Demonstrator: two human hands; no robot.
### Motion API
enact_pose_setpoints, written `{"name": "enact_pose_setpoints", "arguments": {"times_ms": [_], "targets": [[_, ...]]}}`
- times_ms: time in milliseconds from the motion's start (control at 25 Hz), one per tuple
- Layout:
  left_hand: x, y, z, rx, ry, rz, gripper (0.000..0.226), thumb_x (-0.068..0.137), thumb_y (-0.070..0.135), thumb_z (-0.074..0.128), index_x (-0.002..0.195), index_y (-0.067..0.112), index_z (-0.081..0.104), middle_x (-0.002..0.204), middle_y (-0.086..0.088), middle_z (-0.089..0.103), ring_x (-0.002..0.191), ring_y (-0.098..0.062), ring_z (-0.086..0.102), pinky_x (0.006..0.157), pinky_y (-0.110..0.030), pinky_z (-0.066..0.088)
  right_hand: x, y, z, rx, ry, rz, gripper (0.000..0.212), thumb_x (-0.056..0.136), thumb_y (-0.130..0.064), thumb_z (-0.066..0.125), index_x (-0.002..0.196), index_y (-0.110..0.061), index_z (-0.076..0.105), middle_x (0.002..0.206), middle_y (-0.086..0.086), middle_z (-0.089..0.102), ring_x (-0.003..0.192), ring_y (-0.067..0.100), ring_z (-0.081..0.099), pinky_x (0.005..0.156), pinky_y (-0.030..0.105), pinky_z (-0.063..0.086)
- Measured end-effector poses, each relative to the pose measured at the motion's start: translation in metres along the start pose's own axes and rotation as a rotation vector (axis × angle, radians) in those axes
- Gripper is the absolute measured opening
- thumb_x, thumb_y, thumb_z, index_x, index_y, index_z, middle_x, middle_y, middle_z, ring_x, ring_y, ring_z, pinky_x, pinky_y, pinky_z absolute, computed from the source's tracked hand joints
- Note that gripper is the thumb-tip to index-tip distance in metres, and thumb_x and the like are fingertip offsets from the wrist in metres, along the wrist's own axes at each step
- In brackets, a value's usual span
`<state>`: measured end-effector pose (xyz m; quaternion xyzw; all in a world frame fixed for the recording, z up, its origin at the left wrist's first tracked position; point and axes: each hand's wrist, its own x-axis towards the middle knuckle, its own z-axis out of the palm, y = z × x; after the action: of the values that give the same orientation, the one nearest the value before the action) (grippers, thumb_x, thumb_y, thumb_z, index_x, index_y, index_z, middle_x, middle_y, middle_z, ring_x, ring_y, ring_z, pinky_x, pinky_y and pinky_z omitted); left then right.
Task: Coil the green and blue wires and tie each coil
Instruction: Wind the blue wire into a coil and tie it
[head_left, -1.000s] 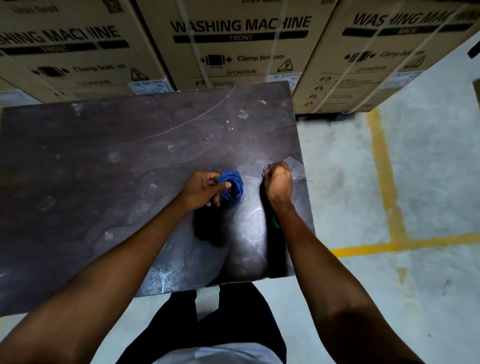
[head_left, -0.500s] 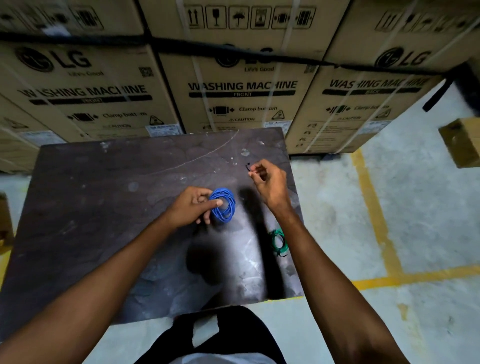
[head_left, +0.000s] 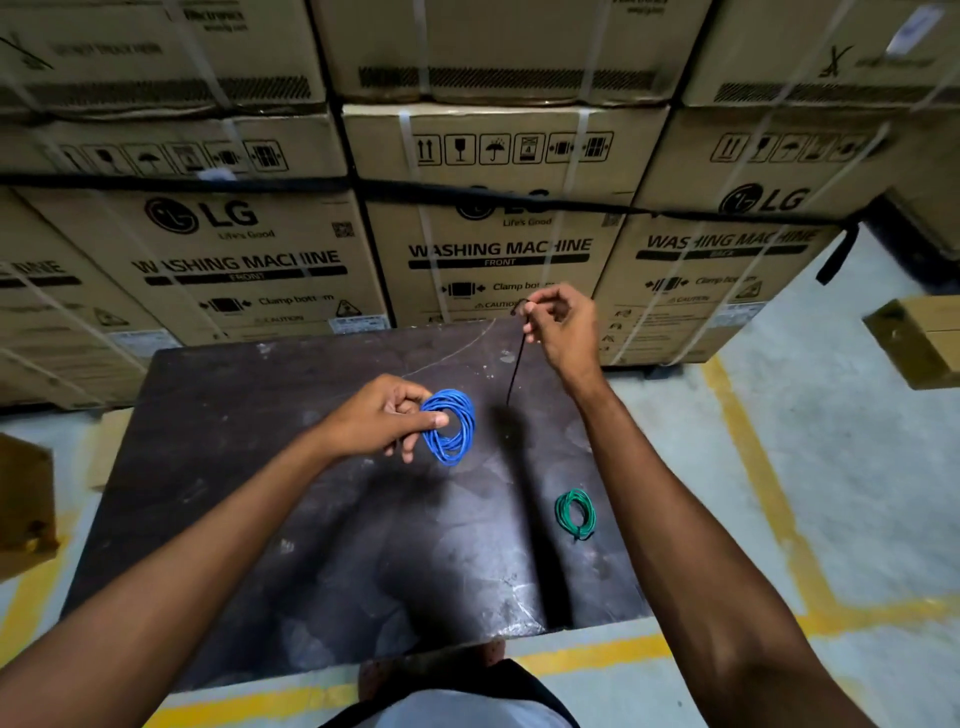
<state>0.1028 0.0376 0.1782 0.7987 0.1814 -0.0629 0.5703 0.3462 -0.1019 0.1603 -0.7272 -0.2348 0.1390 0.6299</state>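
My left hand (head_left: 382, 418) pinches the blue wire coil (head_left: 451, 427) by its left side and holds it just above the dark table (head_left: 249, 467). My right hand (head_left: 563, 330) is raised over the table's far right corner and pinches the top of a thin black tie (head_left: 516, 366), which hangs straight down. The green wire coil (head_left: 575, 513) lies flat on the table near its right edge, beside my right forearm, with a dark tie end at its bottom.
Stacked washing machine cartons (head_left: 498, 249) form a wall right behind the table. A small cardboard box (head_left: 919, 340) sits on the floor at the right, another carton (head_left: 23, 509) at the left. Yellow floor lines (head_left: 753, 467) run right of the table.
My right hand has lifted from the table's right edge with the black tie, uncovering the green coil. My left hand has raised the blue coil off the table. The camera tilted up.
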Motion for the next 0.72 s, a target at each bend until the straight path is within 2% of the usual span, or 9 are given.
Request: {"name": "enact_pose_setpoints", "arguments": {"times_ms": [160,360,560,720], "targets": [[-0.016,0.011,-0.006,-0.007,-0.048,0.028,0.038,0.086,0.04,0.074,0.095,0.002,0.07,0.055,-0.015,0.063,0.048,-0.022,0.065,0.041,-0.021,0.042,0.001,-0.012,0.003,0.047,0.018,0.142,0.012,0.094,0.001,0.065,0.091,-0.01,0.067,0.075,0.006,0.077,0.06,0.017,0.068,0.058,0.035,0.06],[-0.026,0.021,-0.005,-0.036,-0.075,0.069,0.01,0.093,0.025,0.072,0.086,0.018,0.074,0.055,-0.015,0.063,0.048,-0.022,0.064,0.041,-0.02,0.042,-0.004,-0.018,0.011,0.16,0.013,0.317,0.016,0.093,0.009,0.059,0.09,-0.006,0.063,0.076,0.013,0.076,0.052,0.016,0.063,0.054,0.03,0.058],[-0.031,0.029,-0.002,-0.039,-0.084,0.1,0.007,0.093,0.025,0.072,0.088,0.02,0.075,0.054,-0.013,0.063,0.048,-0.02,0.064,0.041,-0.021,0.042,-0.013,-0.019,0.025,0.348,0.122,0.496,0.023,0.093,0.015,0.056,0.085,-0.007,0.054,0.065,0.014,0.069,0.037,0.01,0.057,0.039,0.02,0.049],[-0.031,0.034,-0.003,-0.033,-0.092,0.126,0.009,0.094,0.024,0.071,0.086,0.023,0.074,0.054,-0.012,0.063,0.049,-0.02,0.065,0.042,-0.022,0.042,-0.016,-0.023,0.031,0.452,0.167,0.586,0.02,0.091,0.016,0.057,0.087,-0.004,0.056,0.05,0.008,0.067,0.033,0.009,0.056,0.035,0.017,0.047]]}}
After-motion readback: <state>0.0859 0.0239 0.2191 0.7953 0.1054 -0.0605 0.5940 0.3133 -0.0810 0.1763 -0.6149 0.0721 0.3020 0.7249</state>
